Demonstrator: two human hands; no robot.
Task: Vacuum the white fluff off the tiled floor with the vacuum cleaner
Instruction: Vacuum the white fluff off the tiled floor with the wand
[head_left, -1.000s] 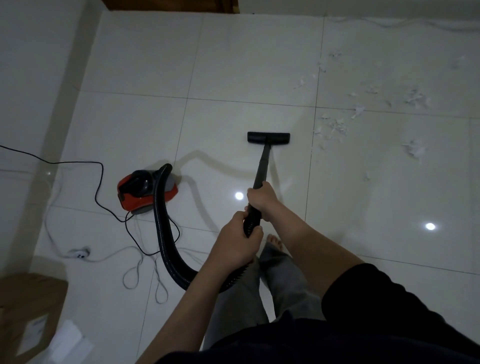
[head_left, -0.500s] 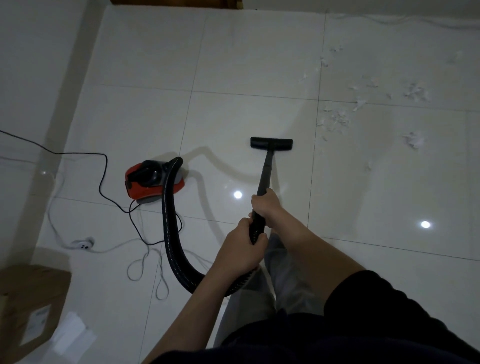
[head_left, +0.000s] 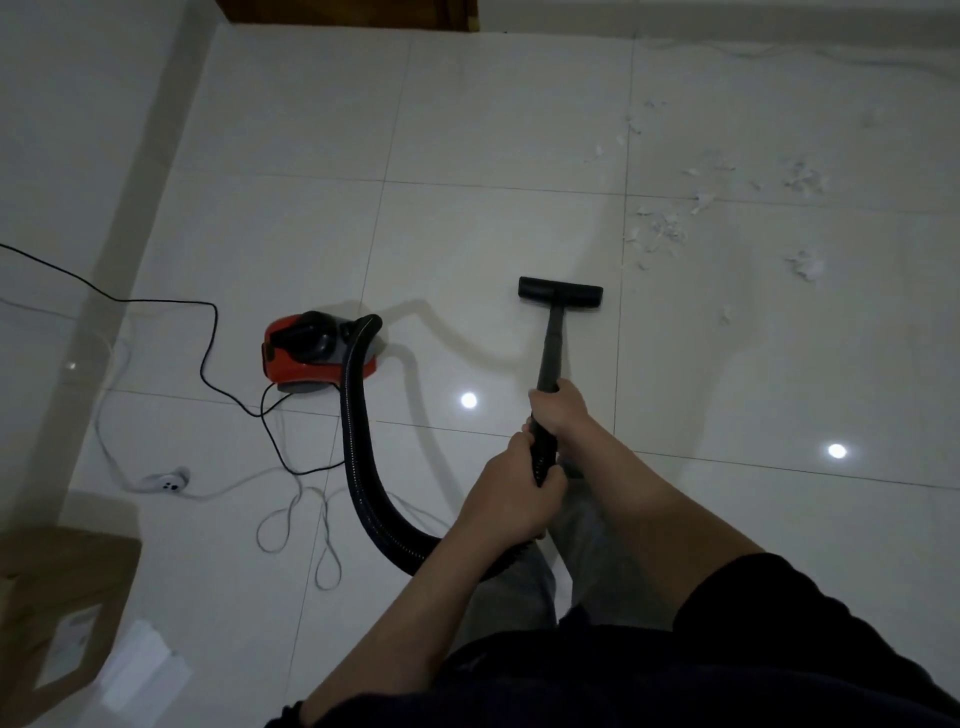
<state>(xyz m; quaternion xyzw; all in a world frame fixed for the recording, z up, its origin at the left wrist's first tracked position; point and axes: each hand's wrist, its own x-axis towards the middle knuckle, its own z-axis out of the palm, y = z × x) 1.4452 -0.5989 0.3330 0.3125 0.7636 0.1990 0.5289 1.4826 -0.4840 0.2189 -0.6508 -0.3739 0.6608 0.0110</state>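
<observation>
Left of the wand, on the tiled floor (head_left: 493, 130): a red-and-black canister vacuum (head_left: 306, 351), its black power cord (head_left: 208, 358) snaking off toward the left wall, and a white extension socket (head_left: 169, 480) trailing looped white cable (head_left: 306, 525). Bottom left, a cardboard box (head_left: 57, 613) with white paper (head_left: 140, 665) beside it. Nothing between nozzle and debris.

Left hand (head_left: 511, 501) wrapped tight around the ribbed hose cuff; right hand (head_left: 558, 408) clamped just ahead of it on the black wand (head_left: 551, 348) — both fists fully curled. Ribbed black hose (head_left: 358, 457) curving from the left hand down and back up to the canister.

Wand's long axis running away from the body, tilted slightly left at its far end, ending in the flat floor nozzle (head_left: 561, 292) set crosswise on the tile. White fluff (head_left: 660, 234) scattered ahead and to the right — well apart from the nozzle, untouched.
</observation>
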